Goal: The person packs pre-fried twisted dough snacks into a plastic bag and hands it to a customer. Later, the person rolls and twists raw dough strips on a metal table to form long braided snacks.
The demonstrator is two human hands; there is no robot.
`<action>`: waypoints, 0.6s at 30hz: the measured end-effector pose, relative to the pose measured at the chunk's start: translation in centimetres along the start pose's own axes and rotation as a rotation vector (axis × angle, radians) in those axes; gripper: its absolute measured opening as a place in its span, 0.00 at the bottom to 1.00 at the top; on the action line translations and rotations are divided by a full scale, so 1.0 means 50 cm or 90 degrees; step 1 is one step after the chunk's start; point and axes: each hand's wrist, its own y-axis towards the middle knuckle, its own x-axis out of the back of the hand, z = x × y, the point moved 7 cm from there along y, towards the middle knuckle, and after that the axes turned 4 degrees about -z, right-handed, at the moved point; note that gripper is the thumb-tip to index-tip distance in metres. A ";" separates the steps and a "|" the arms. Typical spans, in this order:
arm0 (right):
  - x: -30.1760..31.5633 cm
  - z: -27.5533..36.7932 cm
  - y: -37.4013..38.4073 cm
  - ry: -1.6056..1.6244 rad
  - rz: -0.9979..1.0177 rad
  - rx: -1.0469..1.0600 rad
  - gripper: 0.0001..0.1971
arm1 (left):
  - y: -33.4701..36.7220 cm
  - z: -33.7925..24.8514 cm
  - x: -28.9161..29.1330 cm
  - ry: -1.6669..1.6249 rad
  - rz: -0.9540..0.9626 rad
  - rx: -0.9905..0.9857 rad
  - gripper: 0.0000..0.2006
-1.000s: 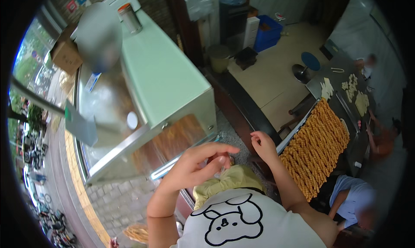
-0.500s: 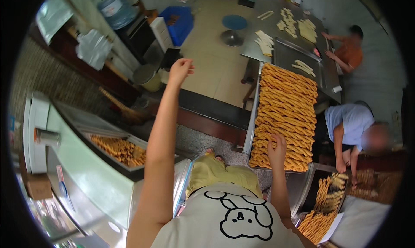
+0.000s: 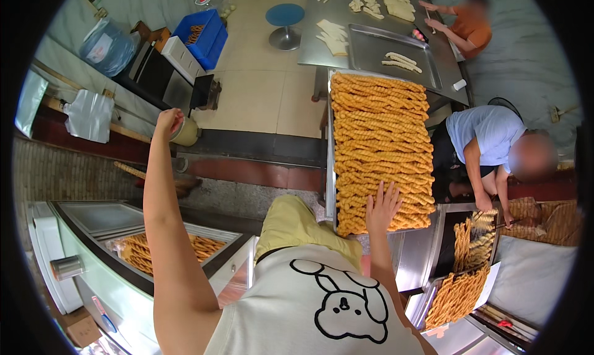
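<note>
My right hand (image 3: 383, 207) lies open, fingers spread, over the near part of a large tray (image 3: 331, 163) of golden-brown fried dough twists (image 3: 382, 141). Its fingertips reach onto the twists there. Stretched far out to the left, my left hand (image 3: 168, 121) hangs in the air with its fingers curled in, and nothing shows in it. Behind it is a beige bucket (image 3: 185, 133). The twists lie side by side in neat stacked rows and fill the tray.
At right a person in light blue (image 3: 489, 135) handles twists at a fryer (image 3: 444, 240), beside a rack of twists (image 3: 456, 298). Another person in orange (image 3: 469, 30) works dough at the steel table (image 3: 315, 51). A glass-topped counter (image 3: 93, 231) holds twists; a dark step (image 3: 266, 139) crosses ahead.
The view has swung, so the tray and table appear further left. My right hand has gone from half-curled to spread over the twists. My left arm has swung outward to the left.
</note>
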 end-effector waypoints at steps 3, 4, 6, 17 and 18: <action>0.004 0.003 0.006 -0.012 0.022 -0.012 0.27 | 0.041 0.000 0.032 0.021 -0.040 0.025 0.07; 0.005 0.003 0.007 -0.009 0.035 -0.019 0.27 | 0.054 -0.004 0.039 0.024 -0.060 0.025 0.07; 0.010 0.007 0.011 -0.004 0.055 -0.025 0.26 | 0.094 -0.018 0.071 0.075 -0.091 0.033 0.08; -0.010 0.019 0.039 -0.044 0.184 -0.046 0.30 | 0.420 -0.009 0.448 0.056 -0.263 0.072 0.12; -0.003 0.022 0.039 -0.039 0.183 -0.061 0.31 | 0.448 -0.004 0.460 0.077 -0.276 0.088 0.11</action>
